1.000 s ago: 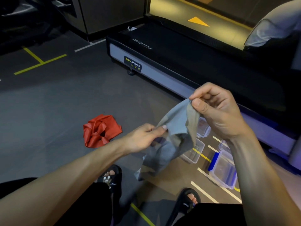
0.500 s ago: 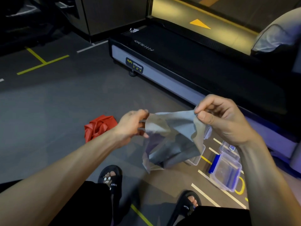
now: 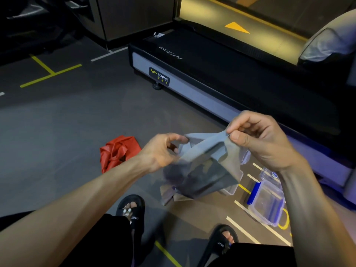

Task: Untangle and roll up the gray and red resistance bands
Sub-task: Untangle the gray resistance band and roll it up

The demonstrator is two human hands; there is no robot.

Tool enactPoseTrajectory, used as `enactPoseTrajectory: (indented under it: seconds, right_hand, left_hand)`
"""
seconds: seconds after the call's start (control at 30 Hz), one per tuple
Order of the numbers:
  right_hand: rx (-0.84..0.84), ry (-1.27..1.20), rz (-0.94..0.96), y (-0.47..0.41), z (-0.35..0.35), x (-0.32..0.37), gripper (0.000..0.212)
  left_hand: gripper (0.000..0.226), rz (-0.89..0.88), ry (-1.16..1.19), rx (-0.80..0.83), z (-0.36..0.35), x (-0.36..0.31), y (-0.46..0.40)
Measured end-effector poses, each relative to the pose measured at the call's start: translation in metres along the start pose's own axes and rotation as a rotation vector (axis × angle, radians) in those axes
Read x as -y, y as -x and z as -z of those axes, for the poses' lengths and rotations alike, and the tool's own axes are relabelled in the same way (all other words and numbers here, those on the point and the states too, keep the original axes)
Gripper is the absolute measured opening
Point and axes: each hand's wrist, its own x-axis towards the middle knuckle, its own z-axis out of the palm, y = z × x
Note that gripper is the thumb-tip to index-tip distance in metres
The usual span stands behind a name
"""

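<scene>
Both forearms reach forward above the floor: the left hand and the right hand each pinch the gray band's top edge, its crumpled rest hanging between them. The red band lies bunched on the floor beside the left wrist, and the treadmill label reads "BODY STRONG".

The scene is dim overall, with the upper left corner nearly black and the dark floor lit only softly, while a warm yellow glow falls on the strip behind the treadmill at the top. A cool bluish-purple light tints the treadmill's side rail and the clear plastic container at the right. The wide-angle lens bends straight lines near the edges and stretches the forearms at the bottom corners, and motion blur softens the left hand and the lower folds of the gray resistance band, whereas the right hand is sharper.
</scene>
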Motion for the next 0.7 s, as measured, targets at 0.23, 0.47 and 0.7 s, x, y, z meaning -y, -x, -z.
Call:
enactPoseTrajectory:
  seconds: [0.23, 0.47, 0.7]
  right_hand:
    - [0.043, 0.016, 0.059, -0.008, -0.017, 0.007, 0.011]
    - [-0.056, -0.061, 0.072, -0.011, -0.009, 0.008, 0.019]
    - [-0.107, -0.094, 0.055, -0.007, 0.002, 0.006, 0.022]
  left_hand:
    - [0.068, -0.113, 0.102, 0.109, -0.012, 0.01, -0.004]
    - [0.034, -0.158, 0.23, -0.031, -0.016, 0.029, -0.01]
    - [0.022, -0.159, 0.164, -0.085, -0.014, 0.022, -0.008]
